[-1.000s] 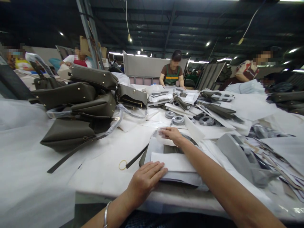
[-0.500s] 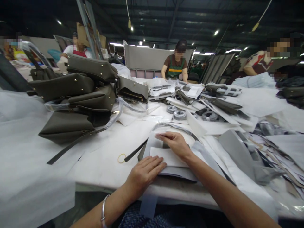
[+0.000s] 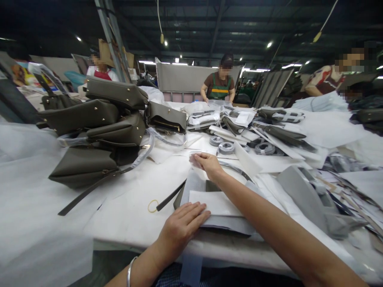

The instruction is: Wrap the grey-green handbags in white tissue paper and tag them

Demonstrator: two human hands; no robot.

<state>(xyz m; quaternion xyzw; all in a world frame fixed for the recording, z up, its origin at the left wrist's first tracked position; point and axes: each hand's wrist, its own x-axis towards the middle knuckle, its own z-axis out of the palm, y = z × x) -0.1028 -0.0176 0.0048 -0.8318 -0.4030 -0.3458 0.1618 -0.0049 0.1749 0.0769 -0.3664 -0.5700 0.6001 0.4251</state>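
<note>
Paper [image 3: 221, 201] beneath the flat left hand [image 3: 183, 224], clear film [image 3: 192, 158] in the right hand's [image 3: 210, 165] narrow pinch.

Left hand [image 3: 184, 221] resting on white paper [image 3: 221, 202], right hand [image 3: 209, 164] pinching perhaps clear film [image 3: 193, 159], dark handbags [image 3: 85, 165] piled leftward.

Stacked dark olive bags [image 3: 115, 93], left. Yellow rubber band [image 3: 149, 207], lower, left of centre. Grey wrapped coils [image 3: 226, 151] mid-frame, right of centre. Grey piece [image 3: 302, 197] lower right, strips [image 3: 359, 195] beside it. Co-worker [image 3: 220, 89], green apron, upper centre; another person [image 3: 324, 81] upper right. Metal post [image 3: 107, 38] upper left. Grey partition [image 3: 179, 77] upper centre.
</note>
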